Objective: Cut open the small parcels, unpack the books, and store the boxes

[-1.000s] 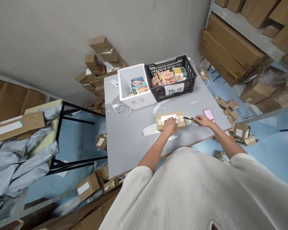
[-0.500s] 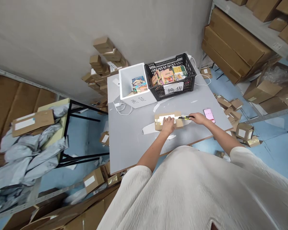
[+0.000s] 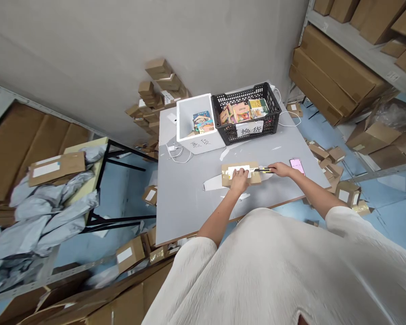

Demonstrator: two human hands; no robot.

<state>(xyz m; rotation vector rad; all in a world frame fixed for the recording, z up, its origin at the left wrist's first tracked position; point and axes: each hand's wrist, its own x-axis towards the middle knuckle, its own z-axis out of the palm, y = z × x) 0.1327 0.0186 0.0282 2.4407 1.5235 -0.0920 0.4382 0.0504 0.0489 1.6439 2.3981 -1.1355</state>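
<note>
On the grey table lies a small taped cardboard box with a white label on top. My left hand rests on the box's upper face near the label, fingers spread and pressing down. A black and yellow utility knife is held in my right hand, its tip pointing left at the right end of the box. Whether the blade is cutting into the cardboard is too small to tell. A white paper sheet lies partly under the box.
Behind the box stand a white foam bin and a black plastic crate, both with books inside. A phone lies by my right forearm. Paper scraps and a white cable are on the table. Parcels and cartons surround it.
The whole view has shifted slightly, so everything sits a little lower and to the right. The left hand stays on the box, and the knife remains at its right end.
</note>
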